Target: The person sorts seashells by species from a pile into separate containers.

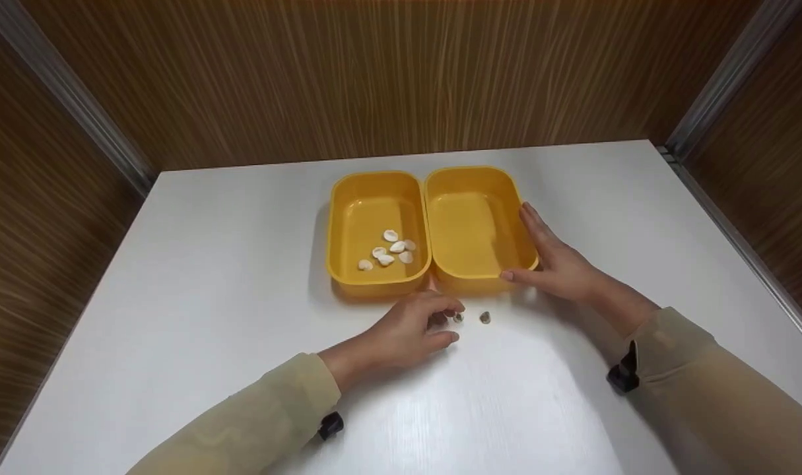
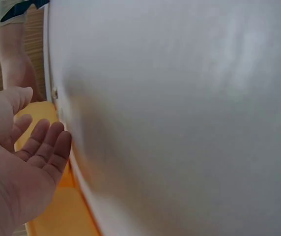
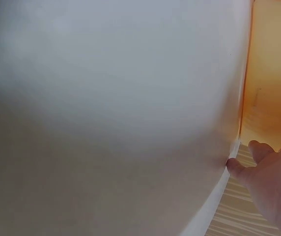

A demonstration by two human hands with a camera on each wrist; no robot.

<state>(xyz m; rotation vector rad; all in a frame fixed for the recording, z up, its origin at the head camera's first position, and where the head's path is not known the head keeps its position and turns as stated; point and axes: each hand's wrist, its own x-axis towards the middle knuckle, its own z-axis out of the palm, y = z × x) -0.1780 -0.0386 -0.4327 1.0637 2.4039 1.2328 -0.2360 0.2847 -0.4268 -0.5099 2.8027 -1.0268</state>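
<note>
Two yellow plastic boxes stand side by side on the white table. Several white seashells (image 1: 397,247) lie in the left box (image 1: 354,211); the right box (image 1: 467,227) has none in it. In front of the boxes are two small, dark-marked shells: one (image 1: 458,317) near the fingertips of my left hand (image 1: 401,333), the other (image 1: 485,317) a little to the right. Slightly bent fingers with nothing between them show in the left wrist view. My right hand (image 1: 562,267) rests against the right box's near right corner, thumb at the front rim and straight fingers along the side.
The white tabletop (image 1: 229,264) spreads around the boxes. Brown wood-grain panels (image 1: 401,79) rise behind and at both sides, with metal strips (image 1: 721,86) at the corners. Long sleeves (image 1: 262,409) cover both forearms.
</note>
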